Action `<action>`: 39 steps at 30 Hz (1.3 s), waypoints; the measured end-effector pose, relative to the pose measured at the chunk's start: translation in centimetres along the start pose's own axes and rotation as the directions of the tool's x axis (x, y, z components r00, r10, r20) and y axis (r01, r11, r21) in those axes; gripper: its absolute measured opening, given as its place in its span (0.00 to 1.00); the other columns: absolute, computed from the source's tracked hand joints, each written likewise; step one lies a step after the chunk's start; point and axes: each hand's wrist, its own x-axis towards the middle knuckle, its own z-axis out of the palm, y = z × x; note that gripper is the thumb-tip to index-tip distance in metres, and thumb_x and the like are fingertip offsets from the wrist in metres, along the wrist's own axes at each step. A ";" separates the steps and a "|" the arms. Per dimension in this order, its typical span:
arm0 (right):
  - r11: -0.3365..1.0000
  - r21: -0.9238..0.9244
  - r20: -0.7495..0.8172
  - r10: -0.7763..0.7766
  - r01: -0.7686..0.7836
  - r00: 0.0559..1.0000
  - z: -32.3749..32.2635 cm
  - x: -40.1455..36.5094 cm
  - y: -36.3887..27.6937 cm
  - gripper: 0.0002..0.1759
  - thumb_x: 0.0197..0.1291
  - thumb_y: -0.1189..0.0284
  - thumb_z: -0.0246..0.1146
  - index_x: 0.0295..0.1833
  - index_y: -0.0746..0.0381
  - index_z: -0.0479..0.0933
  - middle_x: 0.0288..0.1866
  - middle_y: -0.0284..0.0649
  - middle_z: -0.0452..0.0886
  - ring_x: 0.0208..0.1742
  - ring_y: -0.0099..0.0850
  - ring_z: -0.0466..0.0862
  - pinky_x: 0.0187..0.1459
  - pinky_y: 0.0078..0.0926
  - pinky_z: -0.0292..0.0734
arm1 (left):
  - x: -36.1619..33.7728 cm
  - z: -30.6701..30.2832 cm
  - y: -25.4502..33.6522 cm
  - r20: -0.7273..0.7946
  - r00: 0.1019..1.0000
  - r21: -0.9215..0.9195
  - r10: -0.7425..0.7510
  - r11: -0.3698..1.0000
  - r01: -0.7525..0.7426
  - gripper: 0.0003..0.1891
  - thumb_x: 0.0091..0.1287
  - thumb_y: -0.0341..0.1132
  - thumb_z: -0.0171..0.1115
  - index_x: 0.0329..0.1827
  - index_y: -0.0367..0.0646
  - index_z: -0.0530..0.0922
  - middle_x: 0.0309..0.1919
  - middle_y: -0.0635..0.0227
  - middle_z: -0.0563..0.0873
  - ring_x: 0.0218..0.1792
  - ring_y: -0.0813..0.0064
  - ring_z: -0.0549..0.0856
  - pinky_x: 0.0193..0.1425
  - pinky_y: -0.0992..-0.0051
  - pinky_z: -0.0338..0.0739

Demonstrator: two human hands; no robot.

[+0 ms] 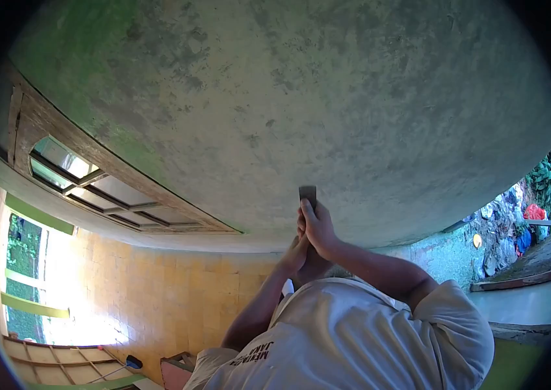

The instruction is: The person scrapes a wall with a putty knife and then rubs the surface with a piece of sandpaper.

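Note:
A flat dark scraper (308, 194) sticks up from my right hand (317, 226), its short squared end right at the grey, patchy plastered wall (327, 117). My right fingers are wrapped round it, with the thumb laid along its face, so its lower part is hidden. Just below and to the left, my left hand (295, 253) presses up against the right one. Its fingers are closed and partly covered by the right hand; I cannot tell whether they also grip the scraper.
A worn wooden window frame (126, 195) with small panes is set in the wall on the left. Yellowish tiles (178, 286) cover the floor below. Off to the right is an opening onto rocks (503, 227), plants and a red object (534, 212).

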 end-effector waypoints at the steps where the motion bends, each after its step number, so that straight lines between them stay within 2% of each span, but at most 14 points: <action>1: 0.999 0.038 -0.018 -0.034 0.034 0.999 0.5 0.4 -1.5 0.19 0.71 0.54 0.54 0.37 0.60 0.67 0.19 0.30 0.65 0.17 0.21 0.68 0.20 0.26 0.67 | 1.2 -0.5 -0.3 0.035 0.999 -0.051 0.019 0.999 -0.018 0.35 0.75 0.55 0.44 0.75 0.40 0.51 0.71 0.60 0.60 0.72 0.73 0.58 0.73 0.75 0.51; 2: 0.995 0.075 -0.038 -0.067 0.070 0.997 1.1 0.6 -2.9 0.19 0.72 0.55 0.52 0.37 0.60 0.66 0.19 0.30 0.65 0.17 0.21 0.67 0.19 0.23 0.66 | 2.2 -0.8 0.0 0.069 0.997 -0.103 0.041 0.994 -0.034 0.33 0.75 0.54 0.44 0.72 0.37 0.59 0.65 0.56 0.71 0.66 0.78 0.66 0.68 0.74 0.61; 3: 0.993 0.085 -0.032 -0.078 0.081 0.996 2.1 1.0 -4.5 0.19 0.72 0.55 0.52 0.37 0.60 0.66 0.19 0.30 0.65 0.17 0.21 0.67 0.19 0.23 0.66 | 2.8 -1.7 2.2 0.068 0.997 -0.089 0.049 0.995 -0.042 0.33 0.75 0.54 0.44 0.72 0.37 0.59 0.65 0.56 0.71 0.66 0.78 0.66 0.68 0.74 0.61; 6: 0.969 0.130 0.045 -0.218 0.210 0.975 3.7 1.2 -8.3 0.19 0.73 0.57 0.50 0.37 0.62 0.66 0.19 0.30 0.65 0.16 0.20 0.67 0.19 0.22 0.66 | 1.9 -1.8 10.0 -0.009 0.987 0.086 0.158 0.984 -0.156 0.27 0.75 0.54 0.44 0.51 0.33 0.75 0.40 0.64 0.83 0.44 0.78 0.78 0.48 0.70 0.73; 10: 0.970 0.076 0.030 -0.232 0.229 0.972 3.0 -0.2 -7.5 0.19 0.73 0.56 0.50 0.38 0.61 0.66 0.19 0.30 0.65 0.16 0.20 0.67 0.19 0.22 0.66 | 0.7 -0.9 9.0 0.033 0.994 0.083 0.100 0.991 -0.102 0.29 0.75 0.54 0.44 0.58 0.32 0.72 0.48 0.60 0.82 0.53 0.75 0.77 0.56 0.71 0.71; 15: 0.998 0.028 0.003 -0.049 0.049 0.999 1.3 -1.3 -2.4 0.18 0.73 0.56 0.51 0.37 0.61 0.66 0.19 0.29 0.65 0.17 0.20 0.67 0.19 0.21 0.66 | -1.5 0.6 2.7 -0.074 0.991 0.045 0.114 0.993 -0.110 0.33 0.75 0.54 0.42 0.71 0.32 0.59 0.64 0.54 0.72 0.68 0.71 0.65 0.70 0.73 0.60; 17: 0.999 0.027 -0.005 -0.024 0.024 1.000 1.4 -0.4 -2.7 0.18 0.73 0.57 0.51 0.37 0.61 0.66 0.19 0.29 0.65 0.17 0.19 0.67 0.19 0.21 0.66 | -0.2 0.2 1.6 -0.189 0.970 0.095 0.150 0.986 -0.134 0.31 0.75 0.53 0.41 0.66 0.33 0.66 0.58 0.56 0.77 0.62 0.72 0.71 0.65 0.73 0.65; 19: 0.995 0.053 -0.036 -0.083 0.085 0.996 2.3 0.9 -4.8 0.17 0.73 0.58 0.50 0.37 0.60 0.66 0.19 0.29 0.65 0.17 0.19 0.66 0.20 0.22 0.65 | 1.7 -1.7 4.0 0.066 0.997 -0.030 0.038 0.999 -0.036 0.28 0.76 0.53 0.41 0.59 0.33 0.71 0.51 0.59 0.80 0.55 0.75 0.75 0.59 0.73 0.69; 20: 0.993 0.082 -0.019 -0.083 0.084 0.996 2.3 0.8 -4.8 0.17 0.73 0.59 0.50 0.37 0.61 0.66 0.19 0.29 0.65 0.17 0.19 0.65 0.20 0.22 0.65 | 1.0 -1.3 5.9 0.045 0.999 0.013 0.031 0.999 -0.032 0.27 0.76 0.53 0.41 0.53 0.33 0.73 0.45 0.62 0.82 0.50 0.78 0.76 0.53 0.74 0.71; 27: 0.997 0.053 -0.007 -0.058 0.058 0.998 2.0 -1.1 -3.7 0.17 0.73 0.58 0.51 0.37 0.60 0.66 0.18 0.30 0.66 0.16 0.19 0.66 0.20 0.22 0.66 | -1.1 0.1 3.3 -0.058 0.996 -0.013 0.065 0.998 -0.066 0.27 0.76 0.51 0.43 0.58 0.33 0.72 0.50 0.61 0.81 0.56 0.75 0.76 0.58 0.71 0.70; 30: 1.000 0.020 0.018 0.007 -0.008 1.000 1.1 -0.9 -1.9 0.17 0.73 0.57 0.51 0.37 0.60 0.66 0.19 0.30 0.66 0.15 0.20 0.65 0.19 0.22 0.65 | -1.9 1.6 3.4 -0.214 0.968 0.079 0.131 0.990 -0.117 0.27 0.76 0.52 0.43 0.57 0.33 0.73 0.49 0.61 0.81 0.55 0.75 0.76 0.57 0.72 0.70; 31: 1.000 0.021 0.021 0.009 -0.009 1.000 1.5 -0.3 -3.0 0.17 0.73 0.57 0.51 0.37 0.60 0.66 0.19 0.30 0.66 0.15 0.20 0.65 0.19 0.22 0.65 | -0.9 0.9 3.8 -0.217 0.967 0.080 0.131 0.990 -0.116 0.27 0.76 0.52 0.43 0.57 0.33 0.73 0.49 0.61 0.81 0.55 0.75 0.76 0.57 0.72 0.70; 33: 0.996 0.054 -0.013 -0.065 0.065 0.998 2.3 0.9 -5.2 0.17 0.73 0.58 0.51 0.36 0.60 0.66 0.19 0.30 0.65 0.15 0.20 0.65 0.18 0.22 0.65 | 1.3 -0.9 5.2 0.017 0.999 -0.056 0.051 0.997 -0.050 0.28 0.76 0.53 0.42 0.56 0.32 0.74 0.47 0.64 0.82 0.52 0.79 0.76 0.54 0.73 0.72; 39: 0.997 0.063 -0.002 -0.034 0.034 0.999 1.9 -0.5 -3.8 0.18 0.73 0.57 0.51 0.36 0.60 0.66 0.19 0.29 0.64 0.17 0.20 0.66 0.18 0.23 0.66 | -1.0 0.4 5.0 -0.084 0.996 0.007 0.040 0.999 -0.040 0.29 0.76 0.53 0.42 0.57 0.33 0.74 0.47 0.65 0.82 0.50 0.79 0.76 0.53 0.73 0.72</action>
